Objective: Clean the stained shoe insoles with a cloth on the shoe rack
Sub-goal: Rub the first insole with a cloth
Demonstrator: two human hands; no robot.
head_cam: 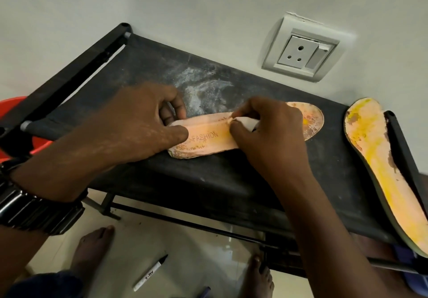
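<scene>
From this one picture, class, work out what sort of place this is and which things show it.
Probably a room in a home: a black fabric shoe rack stands by a white wall with a power socket, above a glossy tiled floor with a bare foot on it.

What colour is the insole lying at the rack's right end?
The insole is peach, stained yellow; head view.

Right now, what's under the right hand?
A white cloth, pinched in the right hand and pressed on the FASHION insole on the rack. The hand covers most of the cloth and the insole's middle; stains there cannot be seen.
</scene>
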